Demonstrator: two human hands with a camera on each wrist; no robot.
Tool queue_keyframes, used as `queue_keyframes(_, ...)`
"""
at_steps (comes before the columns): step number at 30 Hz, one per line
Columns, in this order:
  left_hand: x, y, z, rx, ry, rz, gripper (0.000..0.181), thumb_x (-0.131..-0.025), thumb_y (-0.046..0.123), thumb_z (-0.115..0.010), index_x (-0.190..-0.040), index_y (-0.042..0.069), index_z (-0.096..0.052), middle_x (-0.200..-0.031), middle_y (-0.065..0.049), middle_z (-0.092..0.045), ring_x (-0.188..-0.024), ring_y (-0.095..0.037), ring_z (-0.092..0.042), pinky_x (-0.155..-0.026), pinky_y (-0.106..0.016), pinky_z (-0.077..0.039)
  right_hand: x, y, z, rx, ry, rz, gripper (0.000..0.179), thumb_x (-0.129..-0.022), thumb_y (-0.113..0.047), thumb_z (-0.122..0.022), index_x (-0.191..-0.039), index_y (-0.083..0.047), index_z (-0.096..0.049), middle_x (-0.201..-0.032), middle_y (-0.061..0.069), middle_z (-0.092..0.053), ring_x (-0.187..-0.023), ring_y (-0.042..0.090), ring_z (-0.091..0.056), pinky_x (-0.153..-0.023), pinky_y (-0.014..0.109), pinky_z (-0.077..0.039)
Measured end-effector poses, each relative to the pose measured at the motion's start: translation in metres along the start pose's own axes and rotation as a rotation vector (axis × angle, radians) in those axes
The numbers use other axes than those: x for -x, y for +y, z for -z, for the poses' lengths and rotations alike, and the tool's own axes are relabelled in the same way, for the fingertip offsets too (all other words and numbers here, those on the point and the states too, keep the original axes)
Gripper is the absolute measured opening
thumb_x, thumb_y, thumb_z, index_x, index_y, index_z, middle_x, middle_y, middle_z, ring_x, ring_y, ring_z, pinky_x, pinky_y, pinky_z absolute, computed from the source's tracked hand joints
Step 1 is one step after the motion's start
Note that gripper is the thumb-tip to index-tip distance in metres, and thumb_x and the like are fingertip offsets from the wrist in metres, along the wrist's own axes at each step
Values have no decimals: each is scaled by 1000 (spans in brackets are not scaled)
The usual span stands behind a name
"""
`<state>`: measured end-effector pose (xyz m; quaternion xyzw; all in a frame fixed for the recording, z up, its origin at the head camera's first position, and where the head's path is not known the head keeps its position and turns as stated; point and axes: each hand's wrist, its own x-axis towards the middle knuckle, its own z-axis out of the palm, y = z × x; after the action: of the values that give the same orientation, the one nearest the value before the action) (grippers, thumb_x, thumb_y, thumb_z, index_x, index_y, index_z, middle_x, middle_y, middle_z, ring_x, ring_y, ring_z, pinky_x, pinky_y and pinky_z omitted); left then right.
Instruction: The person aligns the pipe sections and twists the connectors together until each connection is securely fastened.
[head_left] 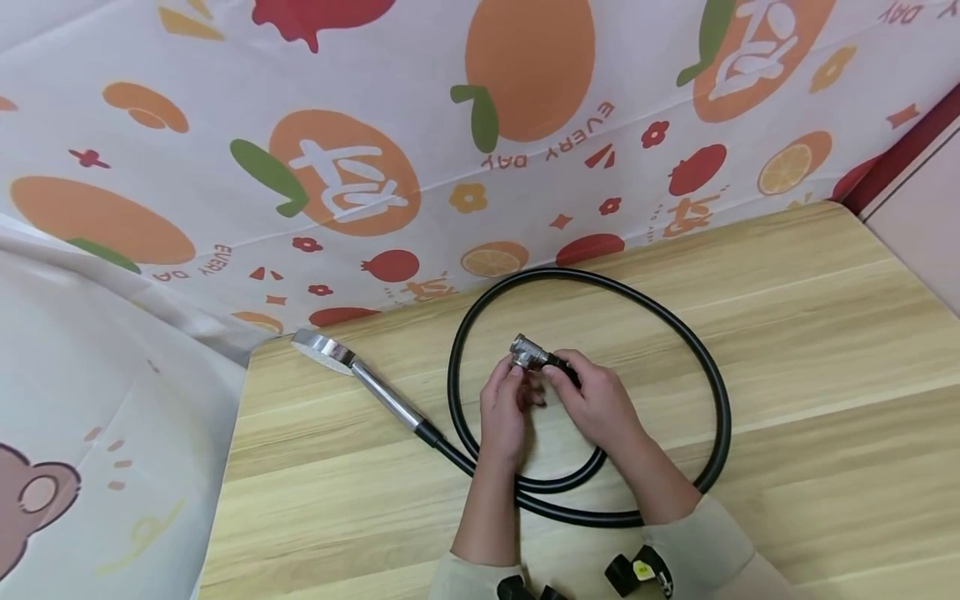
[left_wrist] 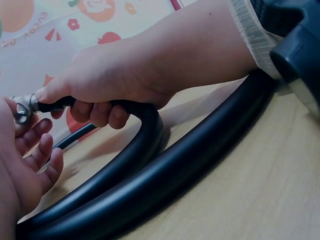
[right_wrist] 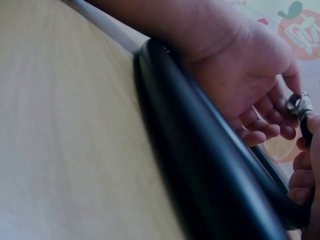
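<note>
A metal angled fitting (head_left: 529, 352) with a threaded opening sits at the end of a black shower hose (head_left: 723, 400). My left hand (head_left: 504, 417) pinches the fitting between thumb and index finger; its other fingers are loosely bent, as the right wrist view shows. Just beside it, my right hand (head_left: 600, 404) grips the hose end right behind the fitting, thumb along the top and fingers curled under in the left wrist view. From there the hose loops round both hands on the table and runs left to a chrome shower head (head_left: 324, 348) with a silver handle (head_left: 386, 396).
The wood-grain table (head_left: 840, 333) carries the hose loop. Behind it hangs a white cloth (head_left: 435, 75) printed with fruit, and another white cloth (head_left: 112, 350) hangs along the left side. The shower head lies near the table's back left corner.
</note>
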<state>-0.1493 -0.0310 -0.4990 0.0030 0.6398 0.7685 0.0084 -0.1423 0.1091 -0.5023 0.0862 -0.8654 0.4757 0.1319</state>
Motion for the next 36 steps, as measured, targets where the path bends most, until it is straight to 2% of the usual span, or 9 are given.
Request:
queue_keyframes(4, 0, -1, 0, -1, 16, 0, 35, -101, 10, -37, -123, -5, -60, -88, -22, -57, -77, -19, -57, -64, -25, -52, 1, 1, 0, -5, 0, -8, 26, -98, -29, -61, -115, -10, -66, -81, 3, -69, -61, 11, -52, -58, 28, -47)
queue_keyframes(13, -2, -3, 0, -46, 55, 1, 24, -102, 14, -52, -109, -4, -65, -84, -10, -63, -74, -16, -60, -65, -25, -56, 2, 0, 3, -6, -30, -10, 26, -97, -32, -62, -114, -13, -67, -82, 1, -69, -64, 11, -54, -60, 29, -48)
queue_keyframes(16, -3, -3, 0, -48, 62, -2, 22, -100, 14, -55, -106, -4, -65, -83, -8, -64, -72, -15, -60, -64, -25, -56, 2, 1, 4, -23, -22, 3, 23, -96, -30, -63, -111, -13, -68, -76, -1, -67, -62, 10, -53, -59, 28, -48)
queue_keyframes(21, -5, -4, 0, 34, 76, 33, 16, -97, 11, -60, -104, -2, -66, -83, -2, -67, -69, -13, -59, -62, -24, -54, 1, 2, 6, -61, -6, 24, 18, -94, -26, -67, -105, -13, -70, -67, -5, -59, -58, 9, -51, -56, 25, -46)
queue_keyframes(31, -6, -2, 2, 190, 77, 140, 5, -95, 10, -63, -94, 7, -67, -83, 0, -68, -66, -11, -59, -61, -24, -52, 1, 1, 5, -51, -10, 43, 18, -92, -26, -68, -104, -13, -71, -73, -4, -64, -63, 8, -54, -58, 25, -48)
queue_keyframes(36, -6, -2, 3, 208, 73, 166, 7, -97, 11, -60, -92, 9, -65, -81, 1, -66, -66, -10, -59, -60, -23, -52, 0, 0, 3, -28, -22, 36, 20, -93, -28, -67, -105, -13, -70, -67, -6, -58, -60, 8, -51, -55, 24, -45)
